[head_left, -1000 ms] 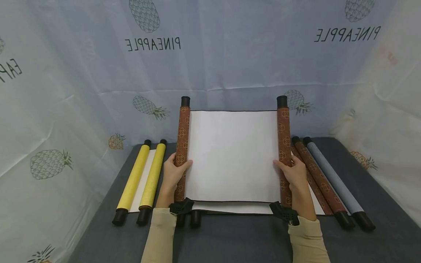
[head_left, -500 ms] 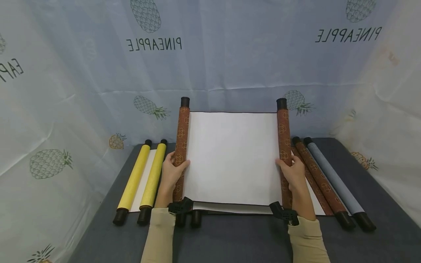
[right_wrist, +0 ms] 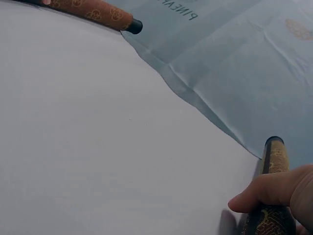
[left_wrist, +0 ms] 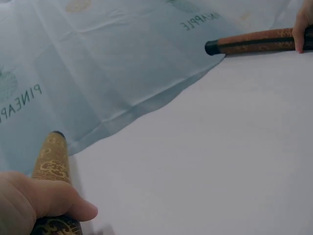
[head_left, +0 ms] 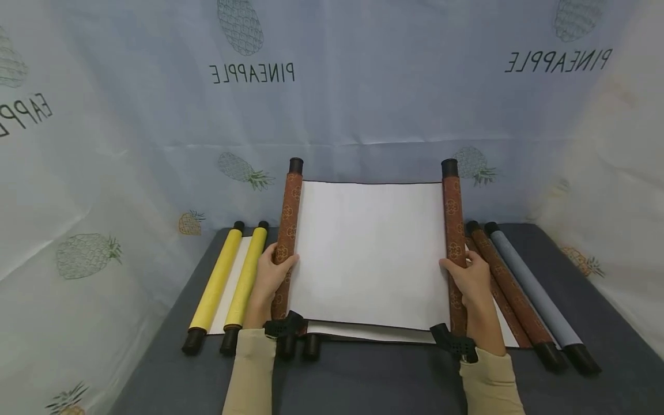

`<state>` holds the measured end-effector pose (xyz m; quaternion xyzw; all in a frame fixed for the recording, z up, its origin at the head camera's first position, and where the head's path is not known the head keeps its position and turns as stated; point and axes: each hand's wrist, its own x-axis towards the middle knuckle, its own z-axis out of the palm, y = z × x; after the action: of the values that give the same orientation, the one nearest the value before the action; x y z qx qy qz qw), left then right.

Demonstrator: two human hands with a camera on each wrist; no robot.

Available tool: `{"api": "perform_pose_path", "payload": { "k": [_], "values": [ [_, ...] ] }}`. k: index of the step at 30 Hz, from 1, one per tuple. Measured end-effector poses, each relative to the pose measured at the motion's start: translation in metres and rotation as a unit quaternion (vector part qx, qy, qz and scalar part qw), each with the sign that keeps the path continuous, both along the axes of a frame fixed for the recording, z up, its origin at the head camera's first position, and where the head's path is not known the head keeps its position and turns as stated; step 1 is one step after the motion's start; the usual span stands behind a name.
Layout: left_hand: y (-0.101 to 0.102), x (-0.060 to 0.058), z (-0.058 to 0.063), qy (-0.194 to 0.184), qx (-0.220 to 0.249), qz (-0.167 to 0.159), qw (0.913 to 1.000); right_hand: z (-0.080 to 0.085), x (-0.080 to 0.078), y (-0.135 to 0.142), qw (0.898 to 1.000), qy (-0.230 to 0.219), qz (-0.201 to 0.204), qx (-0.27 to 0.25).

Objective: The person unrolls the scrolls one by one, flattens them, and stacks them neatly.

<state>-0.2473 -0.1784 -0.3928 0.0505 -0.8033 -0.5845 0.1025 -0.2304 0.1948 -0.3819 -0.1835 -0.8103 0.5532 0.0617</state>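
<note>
A hanging scroll with blank white paper is held spread out over the table. My left hand grips its left roller, thumb across the front at the paper's edge. On the other side my right hand grips the right roller the same way. Both rollers are brown with a gold pattern and have black end knobs. In the left wrist view, the left thumb lies over the roller; the right wrist view shows the right thumb likewise. The fingers behind the rollers are mostly hidden.
Another scroll lies beneath, its white paper mostly covered, with brown rollers at right. Beside them is a grey roller. A yellow scroll lies partly unrolled at left. A pineapple-print curtain hangs behind the dark table.
The held scroll has come down slightly, its top edge lower against the curtain. The head view has shifted a little. Both hands keep their grip on the rollers.
</note>
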Motion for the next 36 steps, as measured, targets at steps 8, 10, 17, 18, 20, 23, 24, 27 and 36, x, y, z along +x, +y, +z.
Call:
{"api": "perform_pose_path", "payload": {
  "k": [8,10,17,18,20,23,24,27,36],
  "values": [
    [-0.002,0.000,0.001,0.008,-0.010,-0.003,0.9999,0.002,0.003,0.007,1.000,0.002,0.002,-0.013],
    [-0.001,-0.001,0.001,0.005,-0.009,-0.014,0.9998,0.002,0.003,0.010,1.000,-0.004,-0.001,-0.015],
    [0.002,-0.001,0.003,0.011,-0.006,-0.043,0.9990,0.002,0.002,0.017,1.000,0.006,0.009,-0.024],
    [0.002,-0.001,0.002,0.012,0.000,-0.045,0.9989,0.002,0.002,0.017,1.000,0.010,0.011,-0.021],
    [0.004,-0.001,0.002,0.015,0.007,-0.042,0.9990,0.002,0.003,0.016,0.999,0.021,0.018,-0.019],
    [0.005,-0.002,0.001,0.025,0.020,-0.037,0.9988,0.002,0.003,0.015,0.999,0.030,0.031,-0.011],
    [0.006,-0.002,0.001,0.027,0.024,-0.034,0.9987,0.002,0.004,0.014,0.999,0.029,0.036,-0.007],
    [0.006,-0.002,0.000,0.033,0.029,-0.029,0.9986,0.002,0.004,0.015,0.999,0.020,0.047,-0.002],
    [0.006,-0.002,0.000,0.035,0.021,-0.011,0.9991,0.002,0.002,0.017,0.999,0.007,0.037,-0.033]
  ]
}}
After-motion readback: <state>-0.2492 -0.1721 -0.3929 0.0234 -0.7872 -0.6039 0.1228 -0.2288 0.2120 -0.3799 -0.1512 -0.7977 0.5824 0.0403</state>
